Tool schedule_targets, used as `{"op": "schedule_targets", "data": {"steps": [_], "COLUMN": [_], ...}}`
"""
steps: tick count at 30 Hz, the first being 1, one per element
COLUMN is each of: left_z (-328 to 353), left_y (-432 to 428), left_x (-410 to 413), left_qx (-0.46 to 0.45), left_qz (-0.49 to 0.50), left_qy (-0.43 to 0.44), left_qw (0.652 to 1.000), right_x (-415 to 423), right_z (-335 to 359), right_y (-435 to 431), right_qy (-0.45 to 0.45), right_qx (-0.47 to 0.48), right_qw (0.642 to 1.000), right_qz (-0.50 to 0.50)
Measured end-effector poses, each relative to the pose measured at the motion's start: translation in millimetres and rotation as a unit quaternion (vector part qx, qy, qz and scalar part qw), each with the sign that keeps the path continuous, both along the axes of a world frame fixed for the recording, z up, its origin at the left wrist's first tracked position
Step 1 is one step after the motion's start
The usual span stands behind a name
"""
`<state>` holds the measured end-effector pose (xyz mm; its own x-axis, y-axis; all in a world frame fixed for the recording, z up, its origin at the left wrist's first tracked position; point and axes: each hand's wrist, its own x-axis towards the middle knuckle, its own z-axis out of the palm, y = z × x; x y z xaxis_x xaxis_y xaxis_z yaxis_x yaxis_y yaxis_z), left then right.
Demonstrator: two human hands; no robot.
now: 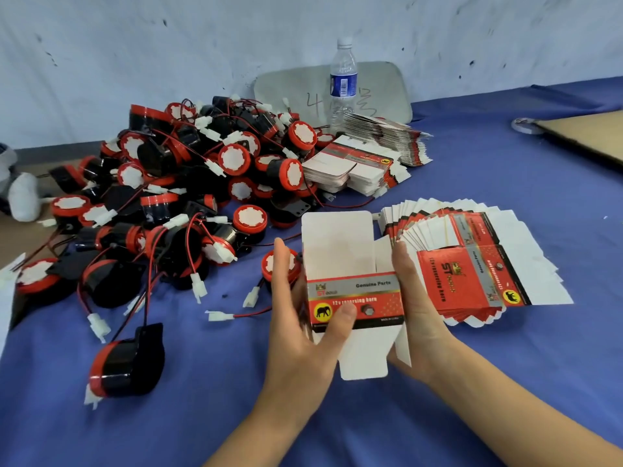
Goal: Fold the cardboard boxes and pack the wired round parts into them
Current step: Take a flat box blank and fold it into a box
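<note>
So both hands were on one cardboard box (pixel 354 298), held just above the blue cloth (pixel 337 416) near the front middle. It was thin glossy card, red and silver print with a yellow elephant badge on the front and plain white inside, popped open into a rough square tube. The top flap stood up with rounded corners and the bottom flap hung down. The left hand (pixel 296 332) gripped its left side, thumb pressed flat on the printed face and fingers wrapped around behind. The right hand (pixel 414 311) clasped the right edge, with the fingers mostly hidden behind the card. Just right of it lay a fanned stack of flat boxes (pixel 472 264), with two more flat stacks (pixel 354 170) further back. The pile of round parts (pixel 188 183) filled the left side: chunky black plastic drums with red rims and white paper-looking faces, thin red and black wires and white plugs tangled everywhere. One loose part (pixel 124 365) sat front left and another (pixel 279 264) was half hidden behind the left fingers. The cloth looked soft and a bit wrinkled, and the wall (pixel 168 45) behind was scuffed white. A clear water bottle (pixel 343 82) stood in front of a grey board (pixel 387 85) leaning on the wall, and a brown cardboard sheet (pixel 586 136) lay far right.
</note>
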<state>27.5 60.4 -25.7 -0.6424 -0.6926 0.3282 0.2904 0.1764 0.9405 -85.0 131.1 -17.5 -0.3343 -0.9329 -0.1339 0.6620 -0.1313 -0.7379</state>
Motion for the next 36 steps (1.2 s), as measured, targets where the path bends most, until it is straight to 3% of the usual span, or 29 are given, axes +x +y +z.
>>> {"op": "schedule_targets", "data": {"steps": [4,6,14,16,19,21,23,25,28,29,33,36], "left_z": [0,2,14,16,22,23,23,24,25,24,16,20], "left_y": [-12,-21,-47,-50,-50,-50,-51,-48,-36,-31,-17,1], "left_x": [2,3,8,10,10,12,14,17,16,14,10,8], "left_qx": [0.068,0.1,0.239,0.252,0.245,0.211,0.208,0.192,0.06,0.004,-0.157,-0.186], "left_qz": [-0.007,-0.011,-0.02,-0.019,-0.017,-0.014,-0.052,-0.095,-0.106,-0.091,0.021,-0.009], "left_qy": [0.017,0.024,0.066,0.051,0.032,0.019,0.002,-0.009,-0.004,-0.012,-0.034,0.05], "left_qw": [0.998,0.995,0.969,0.966,0.969,0.977,0.977,0.977,0.993,0.996,0.987,0.981], "right_x": [-6,-7,-17,-20,-22,-20,-17,-15,-13,-12,-7,4], "right_z": [0,0,2,5,6,4,3,4,11,14,15,11], "right_y": [-8,-9,3,8,10,8,6,7,11,12,12,9], "right_qy": [0.035,0.1,0.322,0.473,0.698,0.742,0.751,0.729,0.596,0.559,0.504,0.4], "right_qx": [0.055,0.075,-0.005,-0.029,-0.036,-0.035,-0.04,-0.049,-0.088,-0.106,-0.137,-0.083], "right_qw": [0.994,0.983,0.929,0.865,0.706,0.663,0.648,0.666,0.783,0.806,0.822,0.875], "right_qz": [-0.088,-0.138,-0.183,-0.168,-0.11,-0.095,-0.12,-0.148,-0.156,-0.162,-0.227,-0.258]}}
